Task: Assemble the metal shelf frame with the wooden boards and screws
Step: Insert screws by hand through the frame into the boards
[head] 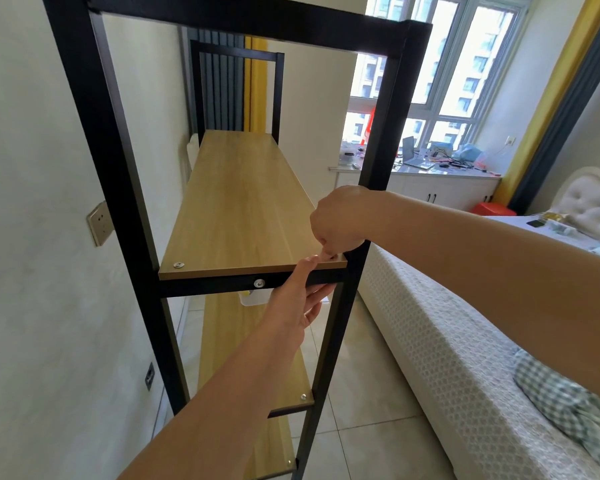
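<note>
The tall black metal shelf frame stands upright against the white wall on my left, its near end facing me. The long light-wood board of the upper shelf lies flat on the frame's black crossbar, running away from me toward the far end panel. At the board's near-left corner a silver screw head with washer sits on the wood; a second silver screw is set in the front face of the crossbar, just below the board's edge. My right hand is at the board's near-right corner, fingers curled downward, fingertips pinched together on the wood right beside the right upright; whatever is pinched is too small and too covered to make out. My left hand reaches up from below: its fingers are straight, one fingertip touching the board's top edge next to my right fingertips, the rest lying under and against the crossbar. A lower light-wood board sits further down the frame, with a silver screw at its near-right corner. To my right, a bed with a white textured cover stands near the frame.
</note>
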